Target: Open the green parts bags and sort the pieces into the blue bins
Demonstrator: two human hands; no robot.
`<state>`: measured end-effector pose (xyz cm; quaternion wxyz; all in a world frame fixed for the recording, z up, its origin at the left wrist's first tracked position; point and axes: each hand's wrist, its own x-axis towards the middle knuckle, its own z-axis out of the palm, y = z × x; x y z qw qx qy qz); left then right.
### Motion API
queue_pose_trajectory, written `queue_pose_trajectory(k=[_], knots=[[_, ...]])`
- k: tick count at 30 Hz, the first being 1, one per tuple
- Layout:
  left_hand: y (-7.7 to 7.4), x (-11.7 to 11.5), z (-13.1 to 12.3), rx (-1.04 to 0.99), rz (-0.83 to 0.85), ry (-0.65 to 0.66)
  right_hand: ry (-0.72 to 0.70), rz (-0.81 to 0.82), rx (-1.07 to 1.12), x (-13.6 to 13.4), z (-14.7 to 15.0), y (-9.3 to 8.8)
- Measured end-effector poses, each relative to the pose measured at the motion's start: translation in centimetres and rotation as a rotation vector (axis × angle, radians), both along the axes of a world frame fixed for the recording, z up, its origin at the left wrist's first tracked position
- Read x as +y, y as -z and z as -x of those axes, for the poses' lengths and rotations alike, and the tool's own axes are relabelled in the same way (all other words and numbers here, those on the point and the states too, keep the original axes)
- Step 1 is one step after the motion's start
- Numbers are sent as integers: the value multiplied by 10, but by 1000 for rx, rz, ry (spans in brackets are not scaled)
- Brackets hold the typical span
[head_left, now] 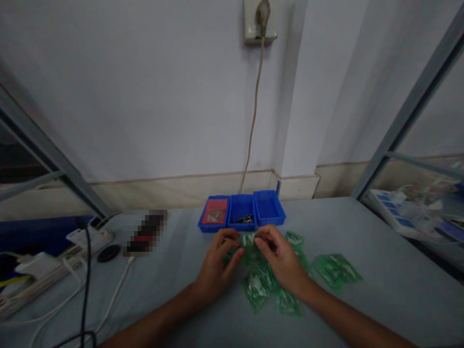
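Observation:
Both my hands are over a loose pile of small green plastic bags (258, 287) on the table. With thumb and fingertips, my right hand (281, 258) pinches the edge of one green plastic bag (248, 239). My left hand (219, 263) has its fingers curled round the left side of that same bag. What lies inside the bags is too blurred to name. Just beyond my fingers stand three blue bins side by side. The left bin (200, 225) holds a pink sheet and a small clear packet, the middle bin (237, 203) several small dark and shiny parts, and the right bin (269, 205) shows a bare bottom.
Another green bag (335, 270) lies apart at the right. On the left are a blurred-out object (145, 234), a black round disc (108, 253), a power strip (36, 285) and loose cables. A wall with a plugged socket (261, 21) rises behind; metal posts flank the table.

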<state>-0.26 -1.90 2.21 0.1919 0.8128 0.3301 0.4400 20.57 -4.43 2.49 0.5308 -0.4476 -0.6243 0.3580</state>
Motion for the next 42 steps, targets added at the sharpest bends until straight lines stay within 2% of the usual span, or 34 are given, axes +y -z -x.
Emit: queue_pose_trajectory(k=[5,10,15,22,25,30,33,35,38,42], knots=[[-3,-5,4,150,-106,12,16,82,217,0,1,1],[-5,-9,7,286,-188,72,48,47,202,2,3,-1],[-1,-9,3,289,-226,17,35,153,252,0,4,0],[17,-6,-1,275,-267,-125,38,-13,104,4,4,-5],[21,-5,0,268,-279,-146,16,13,98,9,4,-6],[22,-4,3,254,-273,-202,-35,83,199,14,3,-2],[19,-4,3,240,-284,-225,-54,80,157,14,2,-1],[15,-4,1,192,-261,-227,-71,82,105,12,0,-1],[6,0,-2,111,-119,-191,-101,87,55,11,-3,-3],[-6,10,-6,58,129,-131,-35,-51,-107,13,-6,-4]])
